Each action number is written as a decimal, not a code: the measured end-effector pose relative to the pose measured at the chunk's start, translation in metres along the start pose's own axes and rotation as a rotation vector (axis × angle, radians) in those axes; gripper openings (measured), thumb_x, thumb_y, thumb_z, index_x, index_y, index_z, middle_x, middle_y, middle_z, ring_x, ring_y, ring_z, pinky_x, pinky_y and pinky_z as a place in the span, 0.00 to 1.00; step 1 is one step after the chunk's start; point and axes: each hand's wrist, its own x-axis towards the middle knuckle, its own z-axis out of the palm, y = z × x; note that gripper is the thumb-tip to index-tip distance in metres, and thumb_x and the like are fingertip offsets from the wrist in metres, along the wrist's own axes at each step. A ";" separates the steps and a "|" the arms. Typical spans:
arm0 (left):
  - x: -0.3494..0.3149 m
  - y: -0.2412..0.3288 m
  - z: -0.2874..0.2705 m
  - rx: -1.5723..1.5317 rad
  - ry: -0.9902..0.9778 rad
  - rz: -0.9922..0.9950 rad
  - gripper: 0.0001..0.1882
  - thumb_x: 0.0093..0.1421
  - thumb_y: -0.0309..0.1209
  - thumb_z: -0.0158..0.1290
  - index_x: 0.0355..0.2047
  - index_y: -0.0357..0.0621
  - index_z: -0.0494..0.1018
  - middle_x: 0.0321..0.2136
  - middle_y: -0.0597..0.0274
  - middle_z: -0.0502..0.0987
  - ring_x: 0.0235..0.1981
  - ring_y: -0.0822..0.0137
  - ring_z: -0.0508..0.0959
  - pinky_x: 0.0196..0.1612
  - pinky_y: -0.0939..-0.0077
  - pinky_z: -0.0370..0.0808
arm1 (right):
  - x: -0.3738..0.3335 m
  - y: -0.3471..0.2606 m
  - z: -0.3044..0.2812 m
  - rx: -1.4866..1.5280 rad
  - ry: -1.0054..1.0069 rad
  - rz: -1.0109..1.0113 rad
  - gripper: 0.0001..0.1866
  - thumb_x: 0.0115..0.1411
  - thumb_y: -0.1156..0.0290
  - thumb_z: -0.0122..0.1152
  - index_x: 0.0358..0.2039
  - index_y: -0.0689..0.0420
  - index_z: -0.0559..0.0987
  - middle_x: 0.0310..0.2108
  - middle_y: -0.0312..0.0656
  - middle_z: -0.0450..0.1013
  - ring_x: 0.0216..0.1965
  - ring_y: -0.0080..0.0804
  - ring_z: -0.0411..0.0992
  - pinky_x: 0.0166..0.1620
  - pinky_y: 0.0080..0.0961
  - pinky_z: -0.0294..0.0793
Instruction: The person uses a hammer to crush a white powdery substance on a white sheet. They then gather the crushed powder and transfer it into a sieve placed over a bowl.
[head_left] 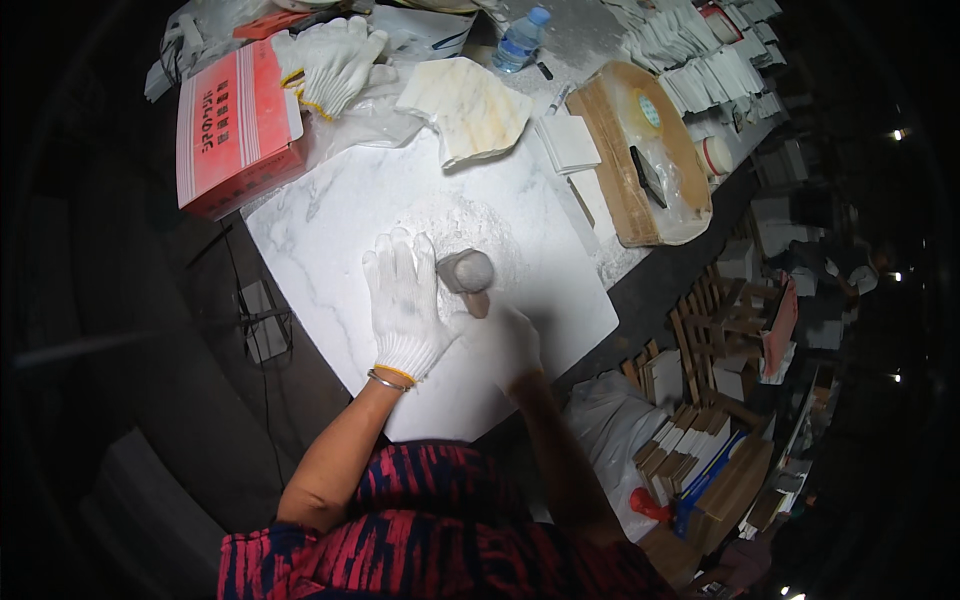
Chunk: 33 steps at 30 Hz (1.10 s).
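Note:
My left hand [400, 300], in a white knitted glove, lies flat on a white marble slab [300, 215] with its fingers stretched out. Just right of those fingers is a hammer [473, 270], its rounded grey head turned up toward me and a short wooden handle running back. My right hand [505, 345], also gloved and smeared by motion, is closed round that handle. White powder and crumbs [455, 220] lie heaped on the slab beyond the hammer head. Whether anything sits under the hammer or my left palm is hidden.
A rough cream stone piece [465, 110] lies at the slab's far edge. Around it are a red-and-white box [240, 130], spare gloves [335, 65], a water bottle [522, 40], white tiles [568, 143] and a cut-down cardboard box [610, 150]. Stacked boards [690, 450] stand on the right.

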 end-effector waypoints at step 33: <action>0.002 -0.001 -0.006 0.057 -0.028 -0.032 0.56 0.48 0.57 0.65 0.68 0.29 0.60 0.64 0.29 0.62 0.67 0.32 0.59 0.72 0.35 0.49 | -0.025 -0.025 -0.040 0.717 -0.076 0.069 0.16 0.64 0.62 0.68 0.45 0.59 0.77 0.31 0.35 0.77 0.27 0.21 0.73 0.32 0.23 0.75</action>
